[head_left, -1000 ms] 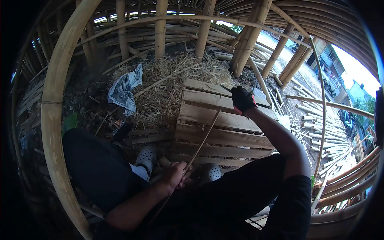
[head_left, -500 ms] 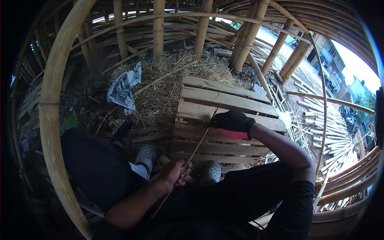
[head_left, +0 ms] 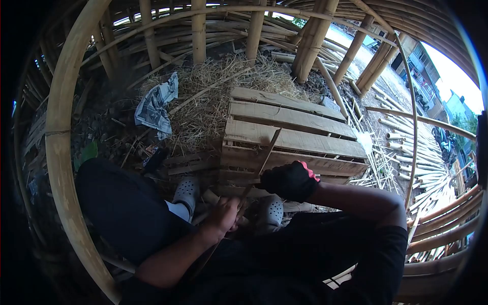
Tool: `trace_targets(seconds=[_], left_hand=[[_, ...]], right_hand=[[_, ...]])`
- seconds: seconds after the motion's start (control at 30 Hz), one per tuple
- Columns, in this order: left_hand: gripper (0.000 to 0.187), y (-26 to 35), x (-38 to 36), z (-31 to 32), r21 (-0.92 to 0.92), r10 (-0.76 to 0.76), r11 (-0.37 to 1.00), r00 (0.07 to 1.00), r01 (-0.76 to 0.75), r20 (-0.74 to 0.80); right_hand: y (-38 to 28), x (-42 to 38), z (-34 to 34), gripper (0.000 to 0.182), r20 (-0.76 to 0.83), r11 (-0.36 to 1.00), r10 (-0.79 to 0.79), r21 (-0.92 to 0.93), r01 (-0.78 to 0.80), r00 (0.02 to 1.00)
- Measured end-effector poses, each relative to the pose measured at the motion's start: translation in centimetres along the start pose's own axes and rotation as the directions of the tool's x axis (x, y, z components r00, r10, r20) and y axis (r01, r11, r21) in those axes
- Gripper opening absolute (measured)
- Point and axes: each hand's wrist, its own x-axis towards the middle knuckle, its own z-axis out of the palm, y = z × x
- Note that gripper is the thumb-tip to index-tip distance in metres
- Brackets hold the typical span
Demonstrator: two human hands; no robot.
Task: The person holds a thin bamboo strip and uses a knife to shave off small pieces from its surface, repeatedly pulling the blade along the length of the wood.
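Observation:
My left hand [head_left: 222, 216], bare, is closed around a thin bamboo strip [head_left: 267, 153]. The strip slants from my lap up to the right, its far end over the wooden crate. My right hand [head_left: 290, 181], in a black glove with a red-pink part, makes a fist just right of the strip, a little beyond my left hand. A narrow dark edge shows between this fist and the strip; what the fist grips is hidden. Below, the wooden slatted crate [head_left: 290, 133] stands in front of my feet, one grey clog [head_left: 186, 193] to its left.
A thick bamboo pole [head_left: 60, 147] curves up close on my left. Straw [head_left: 208, 101] and a crumpled printed sheet [head_left: 156, 105] lie on the ground. Bamboo posts [head_left: 198, 35] stand behind. Many cut bamboo poles [head_left: 417, 152] are laid out at right.
My right hand has slid down along the strip toward my left hand, turning so less of the red-pink part shows. My left hand keeps its hold. The view has shifted slightly.

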Motion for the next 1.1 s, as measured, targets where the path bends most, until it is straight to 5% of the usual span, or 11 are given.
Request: trace_targets(seconds=[0.1,0.17,0.23,0.3,0.43,0.5,0.6,0.77,0.83,0.97,1.1], left_hand=[[0.024,-0.4,0.2,-0.3,0.023,0.024,0.999,1.000,-0.025,0.018],[0.024,-0.3,0.3,-0.4,0.015,0.037,0.999,0.998,-0.038,0.060],[0.023,0.0,-0.1,-0.2,-0.004,0.028,1.000,0.991,-0.027,0.134],[0.022,0.3,-0.2,0.0,-0.014,0.026,1.000,0.990,-0.025,0.138],[0.022,0.3,-0.1,-0.3,-0.074,-0.061,0.994,0.968,0.081,0.243],[0.022,0.3,-0.7,-0.4,-0.067,-0.055,0.995,0.967,0.074,0.251],[0.023,0.6,-0.2,-0.7,-0.106,-0.060,0.990,0.958,0.093,0.281],[0.023,0.5,0.9,-1.1,-0.182,-0.101,0.964,0.902,0.193,0.420],[0.023,0.6,1.1,-1.1,-0.167,-0.098,0.969,0.904,0.182,0.415],[0.024,0.3,1.2,-0.9,-0.163,-0.098,0.970,0.900,0.182,0.425],[0.024,-0.1,1.5,-0.9,-0.170,-0.086,0.970,0.897,0.175,0.433]], right_hand=[[1.5,0.1,-0.5,0.022,-0.028,0.997,0.007,-0.075,-0.009,1.000],[4.3,0.3,-1.1,0.023,-0.078,0.948,0.188,-0.246,-0.202,0.979],[7.6,0.4,-2.2,0.025,-0.087,0.878,0.204,-0.425,-0.221,0.975],[8.3,0.5,-2.8,0.025,-0.073,0.895,0.233,-0.374,-0.243,0.970],[14.1,0.0,-2.0,0.026,-0.302,0.849,0.248,-0.390,-0.356,0.921],[17.4,-1.7,-2.2,0.029,-0.259,0.740,0.334,-0.524,-0.422,0.906],[15.3,-1.8,-3.6,0.035,-0.346,0.621,0.552,-0.438,-0.651,0.759],[5.9,0.1,-4.3,0.035,-0.327,0.965,0.134,-0.173,-0.198,0.935],[0.2,-0.1,-4.9,0.035,-0.056,0.978,0.116,-0.166,-0.124,0.992],[-1.4,-0.2,-1.1,0.035,-0.060,0.998,0.050,-0.035,-0.052,0.997],[-1.0,0.3,-1.8,0.034,0.093,0.988,0.018,-0.155,-0.003,0.995]])
